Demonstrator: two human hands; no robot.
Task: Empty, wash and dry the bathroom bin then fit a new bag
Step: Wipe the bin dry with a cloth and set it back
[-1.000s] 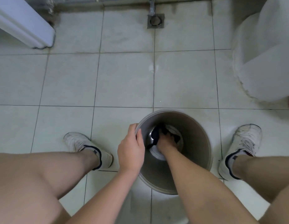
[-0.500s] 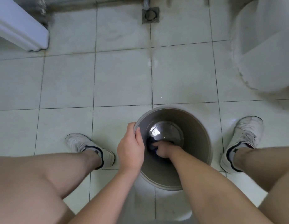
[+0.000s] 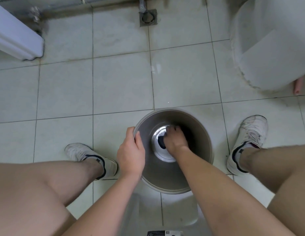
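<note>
The tiled floor (image 3: 66, 92) is pale and a bit dirty along the far wall. The round grey bin (image 3: 202, 133) stands on it, and everything else is placed around that bin. Far off to the bin's right is a big white toilet base (image 3: 271, 48). Far off to its left is a white panel (image 3: 15, 41). Straight beyond the bin, by the wall, is a square floor drain (image 3: 148, 17).

A person squats over the bin, with one white shoe (image 3: 83, 153) on its left and another white shoe (image 3: 247, 138) on its right.

The left hand (image 3: 130, 154) grips the bin's left rim, fingers curled over the edge. The right hand (image 3: 174, 142) is down inside, fingers bent around a dark cloth (image 3: 161, 144), pressing it on the shiny bottom.
</note>
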